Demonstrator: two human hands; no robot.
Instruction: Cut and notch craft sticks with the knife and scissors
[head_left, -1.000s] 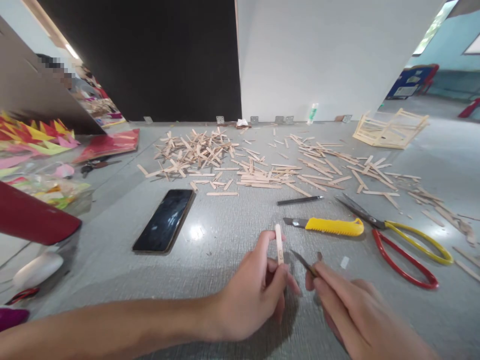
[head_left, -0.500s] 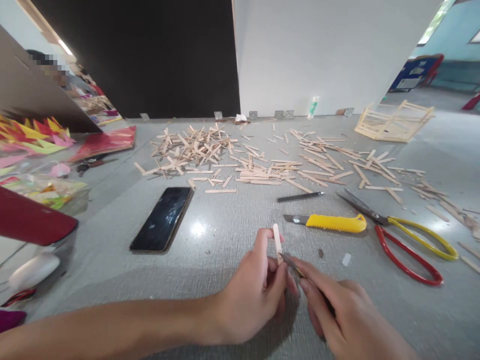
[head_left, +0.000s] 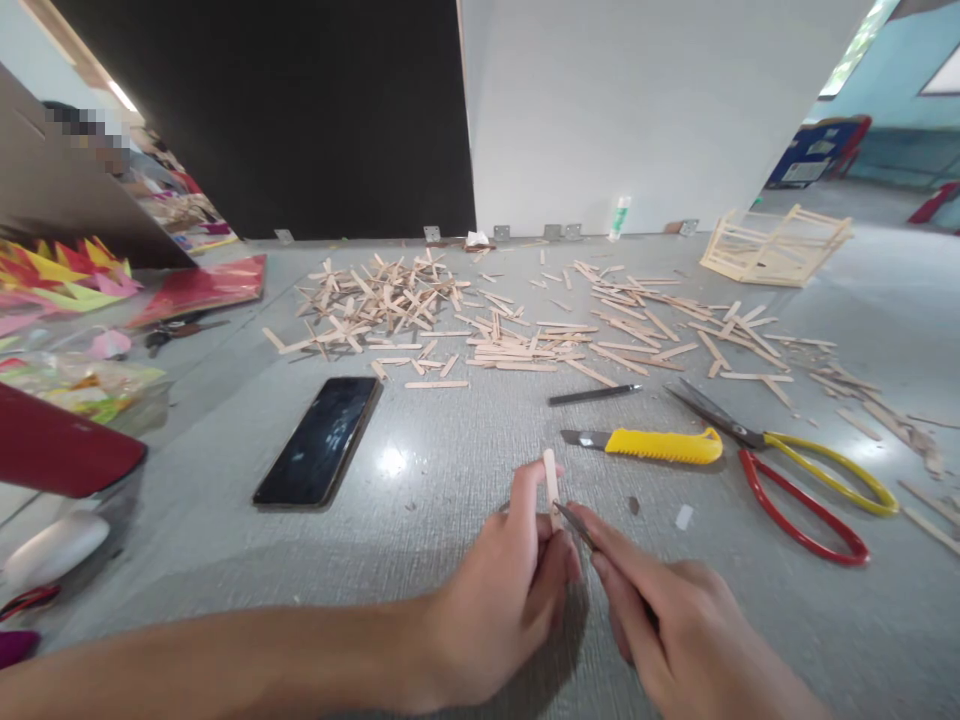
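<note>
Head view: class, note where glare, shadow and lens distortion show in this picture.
Head view: a bright glare spot on the grey tabletop beside the black phone; soft shadow under the left hand and right hand; wide-angle bending toward the edges.

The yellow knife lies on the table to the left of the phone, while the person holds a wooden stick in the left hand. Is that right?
Not quite. The head view shows the yellow knife lying to the right of the phone, not the left. The left hand does hold a wooden stick above the table.
</note>
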